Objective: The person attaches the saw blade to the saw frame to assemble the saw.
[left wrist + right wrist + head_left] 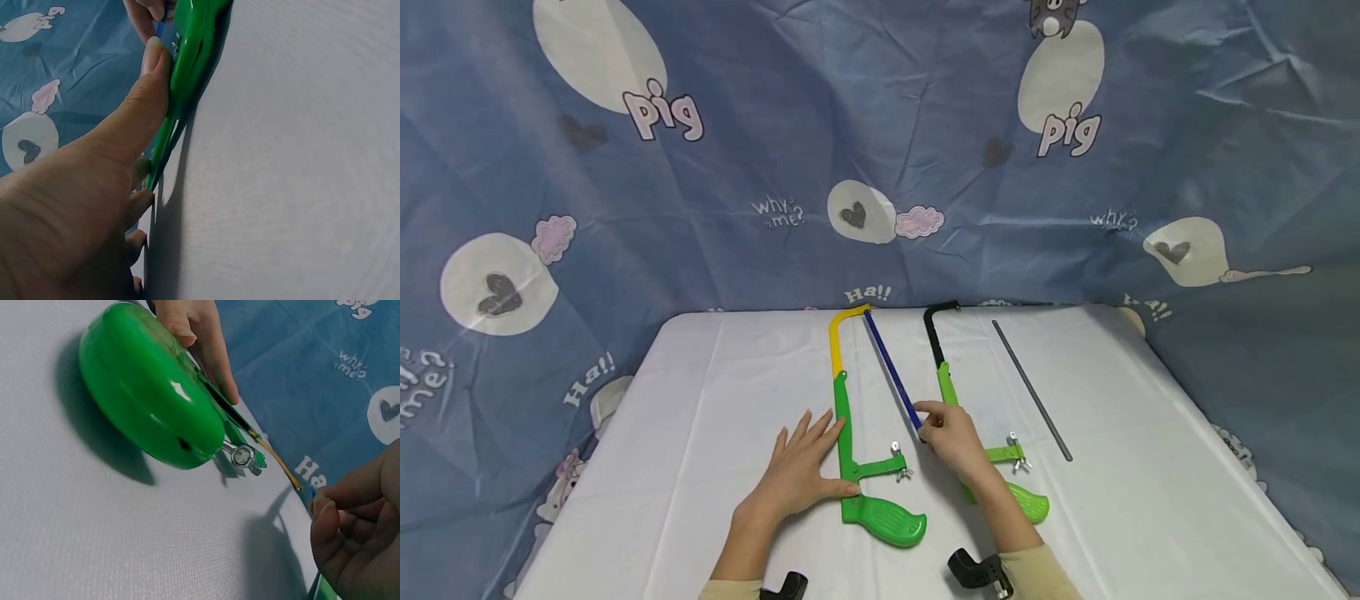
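Observation:
A hacksaw frame (844, 417), yellow at the far end and green along the body and handle (891, 521), lies on the white-covered table. My left hand (801, 475) rests along its left side, fingers spread and straight, its thumb (153, 59) against the green part by the handle. Between thumb and fingertips my right hand (951, 437) pinches the near end of a blue hacksaw blade (891, 369). The blade's far end meets the tip of the yellow arm; whether it is hooked there is too small to tell. A bolt with a wing nut (901, 462) sits on the frame's near arm, apart from the blade.
A second hacksaw frame, black (933, 333) and light green (1028, 502), lies to the right, partly behind my right hand and forearm. Farther right is a loose grey blade (1033, 392). A blue printed cloth (880, 125) hangs behind the table.

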The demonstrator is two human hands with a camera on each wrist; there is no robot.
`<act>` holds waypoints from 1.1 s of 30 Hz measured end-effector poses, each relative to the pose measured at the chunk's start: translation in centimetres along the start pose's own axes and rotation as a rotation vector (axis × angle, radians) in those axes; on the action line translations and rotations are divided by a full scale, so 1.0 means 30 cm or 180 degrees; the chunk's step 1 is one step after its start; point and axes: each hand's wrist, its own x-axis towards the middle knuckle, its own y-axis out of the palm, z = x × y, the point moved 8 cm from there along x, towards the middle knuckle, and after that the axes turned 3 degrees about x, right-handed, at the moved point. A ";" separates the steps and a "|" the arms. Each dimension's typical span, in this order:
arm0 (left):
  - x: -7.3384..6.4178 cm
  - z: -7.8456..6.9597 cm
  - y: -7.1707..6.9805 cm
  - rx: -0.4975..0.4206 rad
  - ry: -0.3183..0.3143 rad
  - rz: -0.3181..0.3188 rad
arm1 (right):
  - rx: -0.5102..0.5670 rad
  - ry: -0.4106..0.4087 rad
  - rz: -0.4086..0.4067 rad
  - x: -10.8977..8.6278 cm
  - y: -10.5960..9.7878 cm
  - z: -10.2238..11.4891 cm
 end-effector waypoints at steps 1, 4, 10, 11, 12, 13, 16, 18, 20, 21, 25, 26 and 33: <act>0.000 0.000 0.001 -0.0006 -0.0006 -0.0003 | 0.0042 0.0011 -0.0003 0.004 -0.001 -0.002; 0.000 -0.003 0.005 -0.0029 -0.0013 -0.0013 | 0.0147 0.0048 -0.0041 0.020 -0.009 -0.013; 0.001 -0.005 0.007 -0.0002 -0.0024 -0.0025 | 0.0269 0.0100 -0.0054 0.037 -0.011 -0.025; 0.001 -0.005 0.006 -0.0002 -0.0023 -0.0023 | 0.0269 0.0111 -0.0054 0.037 -0.009 -0.025; 0.000 -0.005 0.006 0.0000 -0.0022 -0.0022 | 0.0275 0.0125 -0.0055 0.037 -0.007 -0.026; 0.000 -0.004 0.006 -0.0001 -0.0020 -0.0023 | 0.0279 0.0138 -0.0056 0.037 -0.005 -0.026; -0.001 -0.006 0.004 -0.0004 -0.0011 -0.0031 | 0.0299 0.0175 -0.0051 0.035 0.001 -0.025; -0.002 -0.006 0.003 -0.0003 -0.0013 -0.0031 | 0.0334 0.0188 -0.0032 0.034 0.004 -0.024; -0.004 -0.006 0.001 -0.0004 -0.0017 -0.0036 | 0.0391 0.0204 -0.0001 0.034 0.006 -0.023; -0.004 -0.006 0.000 -0.0001 -0.0020 -0.0034 | 0.0439 0.0223 0.0016 0.034 0.008 -0.024; -0.005 -0.005 -0.002 0.0013 -0.0025 -0.0042 | 0.0606 0.0307 0.0108 0.034 0.016 -0.032; -0.006 -0.004 -0.002 0.0012 -0.0024 -0.0042 | 0.0640 0.0323 0.0129 0.035 0.019 -0.036; -0.009 0.000 -0.003 -0.0007 -0.0001 -0.0051 | 0.0752 0.0411 0.0211 0.032 0.036 -0.046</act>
